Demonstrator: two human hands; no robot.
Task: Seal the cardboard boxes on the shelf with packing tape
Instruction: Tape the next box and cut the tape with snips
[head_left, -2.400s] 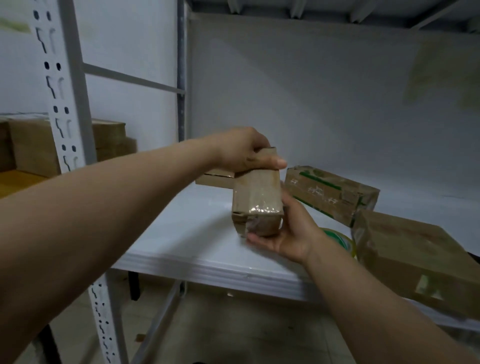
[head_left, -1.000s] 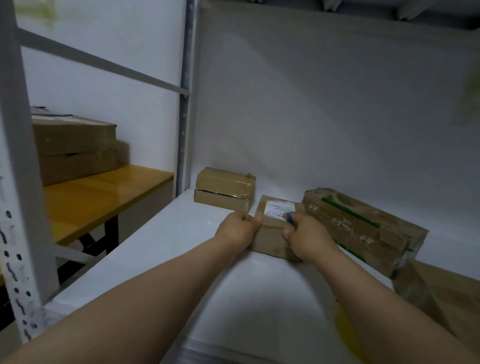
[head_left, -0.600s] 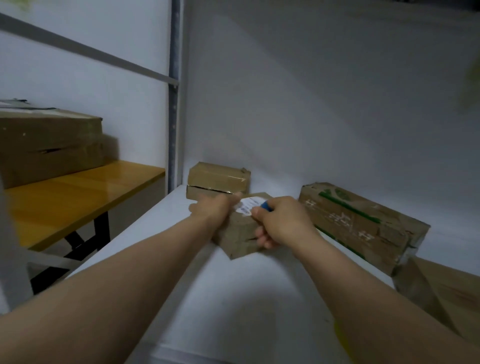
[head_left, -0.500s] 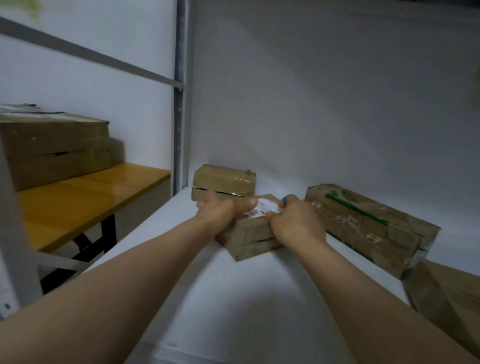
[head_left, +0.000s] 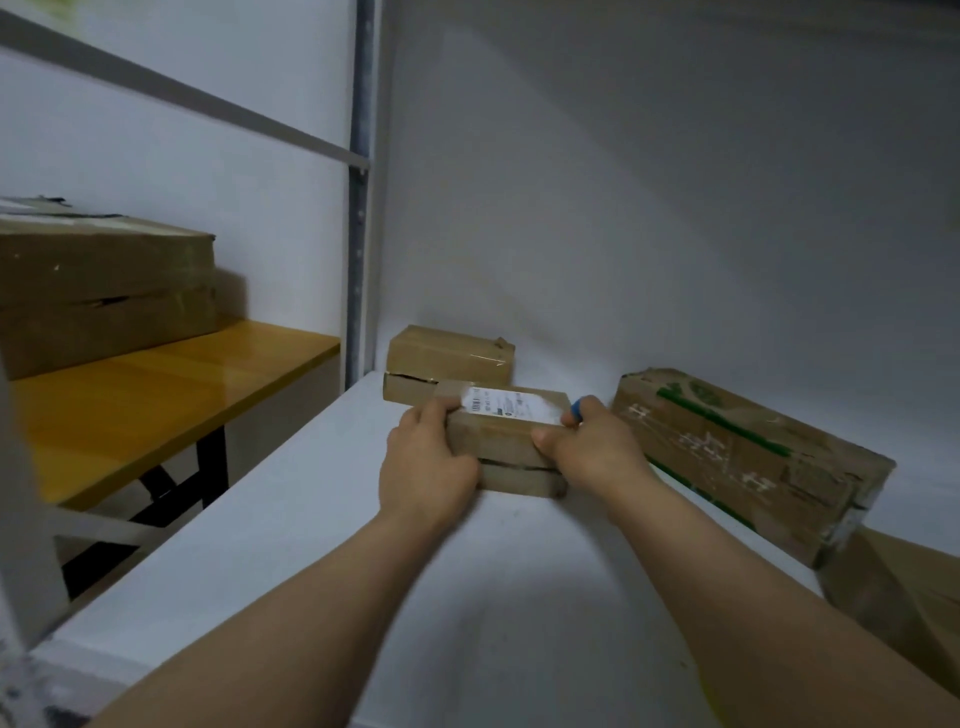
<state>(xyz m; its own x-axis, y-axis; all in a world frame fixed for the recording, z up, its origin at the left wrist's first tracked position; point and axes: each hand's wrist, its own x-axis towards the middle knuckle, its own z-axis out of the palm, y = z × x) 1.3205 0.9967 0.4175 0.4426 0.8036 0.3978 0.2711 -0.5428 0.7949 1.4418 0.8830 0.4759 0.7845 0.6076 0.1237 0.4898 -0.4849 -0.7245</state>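
Note:
A small cardboard box (head_left: 511, 441) with a white label on top lies on the white shelf (head_left: 311, 519), just in front of another small taped box (head_left: 449, 364). My left hand (head_left: 426, 467) grips its left end, fingers curled over the top edge. My right hand (head_left: 587, 452) grips its right end, thumb on the front face; a small blue thing (head_left: 577, 410) shows at its fingers. A long box with green print (head_left: 743, 457) lies to the right. No roll of tape is visible.
A further cardboard box (head_left: 904, 597) sits at the right edge. Left of the grey shelf upright (head_left: 358, 208) stands a wooden table (head_left: 156, 395) bearing a large cardboard box (head_left: 98, 291). White wall closes the back of the shelf.
The box was held on end above the shelf's front edge; both hands have since laid it flat at the back, turned it and squared it in front of the small taped box.

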